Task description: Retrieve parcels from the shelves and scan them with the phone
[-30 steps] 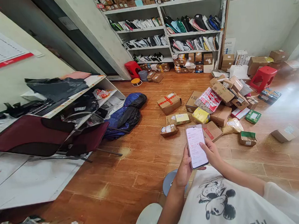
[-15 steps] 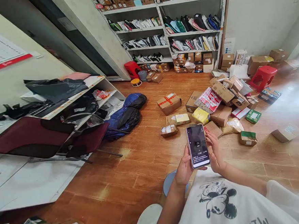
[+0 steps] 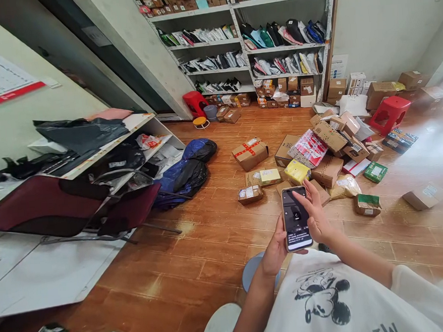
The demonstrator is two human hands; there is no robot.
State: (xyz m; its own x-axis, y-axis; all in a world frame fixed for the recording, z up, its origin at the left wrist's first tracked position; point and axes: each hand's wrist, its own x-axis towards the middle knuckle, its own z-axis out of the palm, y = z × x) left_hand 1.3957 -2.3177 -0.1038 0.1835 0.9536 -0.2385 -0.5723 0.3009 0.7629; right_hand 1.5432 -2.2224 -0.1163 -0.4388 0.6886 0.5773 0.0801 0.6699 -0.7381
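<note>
My left hand (image 3: 275, 249) is wrapped round the lower part of a smartphone (image 3: 296, 221), held upright in front of my white shirt. Its screen is dark, with white text near the bottom that is too small to read. Over the upper right of the screen, my right hand (image 3: 318, 219) reaches in with its index finger stretched out. The other fingers are partly bent and hold nothing. Whether the fingertip touches the glass I cannot tell. Beyond the phone lies a yellow parcel (image 3: 297, 172) among cardboard boxes on the floor.
A heap of parcels (image 3: 330, 137) covers the floor ahead, beside a red stool (image 3: 389, 114). Shelves (image 3: 285, 48) full of packages stand at the back. To the left are a maroon chair (image 3: 45, 203) and blue-black bags (image 3: 186, 173). A round white stool top (image 3: 221, 328) is below me.
My right hand has moved from the phone's right edge to over its screen, index finger extended. The phone has shifted slightly right in my left hand.
</note>
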